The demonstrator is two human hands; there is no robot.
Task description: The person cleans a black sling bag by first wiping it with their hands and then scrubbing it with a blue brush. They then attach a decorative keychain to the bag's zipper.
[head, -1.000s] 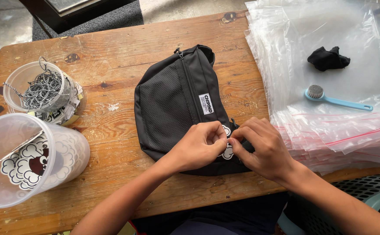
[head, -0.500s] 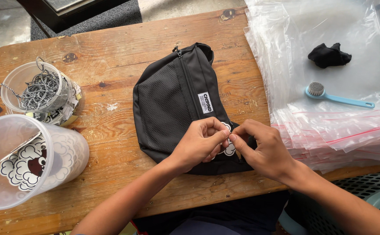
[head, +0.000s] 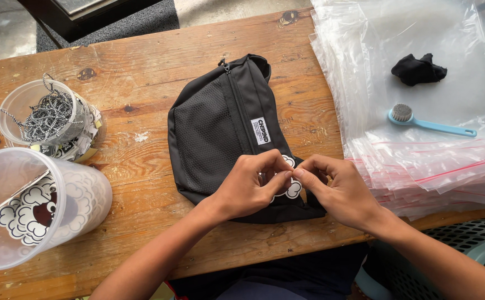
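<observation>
Fingertips of the left hand (head: pixel 248 186) and right hand (head: pixel 339 189) meet, pinched together on a white cloud-shaped tag (head: pixel 289 186). The tag lies at the near end of a black fabric waist bag (head: pixel 220 128), which rests flat on a worn wooden table (head: pixel 142 72). Left of the bag: two clear plastic tubs, one holding cloud-shaped tags (head: pixel 36 205), one holding ball chains (head: pixel 45 116). Right of the bag: a stack of clear zip bags (head: pixel 420 161) carrying a light blue brush (head: pixel 426 123) and a crumpled black cloth (head: pixel 418 69).
</observation>
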